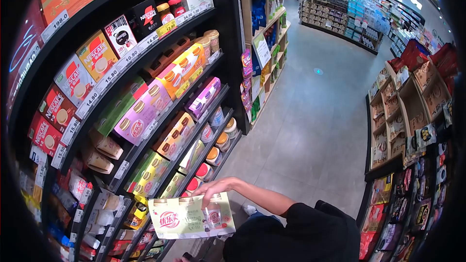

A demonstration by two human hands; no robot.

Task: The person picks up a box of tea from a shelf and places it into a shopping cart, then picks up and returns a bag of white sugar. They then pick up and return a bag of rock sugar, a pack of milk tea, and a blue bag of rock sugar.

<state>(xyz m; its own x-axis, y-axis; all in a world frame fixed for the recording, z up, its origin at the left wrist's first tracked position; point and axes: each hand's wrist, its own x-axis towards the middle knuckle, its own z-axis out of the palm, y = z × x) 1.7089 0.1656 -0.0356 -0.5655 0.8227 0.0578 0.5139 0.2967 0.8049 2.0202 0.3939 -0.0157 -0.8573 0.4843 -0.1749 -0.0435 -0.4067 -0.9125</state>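
Observation:
My right hand (pixel 216 189) reaches in from the right and grips the top edge of a multipack of milk tea cups (pixel 189 221). The pack has a pale cream sleeve with a round red logo and pictures of cups, and cup lids show along its top. It is held off the shelf, tilted slightly, in front of the lower shelves. Only a sliver of my left hand (pixel 180 259) shows at the bottom edge, its fingers mostly cut off. Nearest the pack are a yellow-green cup multipack (pixel 148 174) and jars with red lids (pixel 194 184).
Tiered shelves (pixel 121 167) with price strips curve along the left, bearing NESCAFE boxes (pixel 77 82) and a purple cup multipack (pixel 143 111). A grey floor aisle (pixel 310 111) runs ahead. Wooden snack bins (pixel 388 121) stand at right. Dark metal bars (pixel 206 247) show below the pack.

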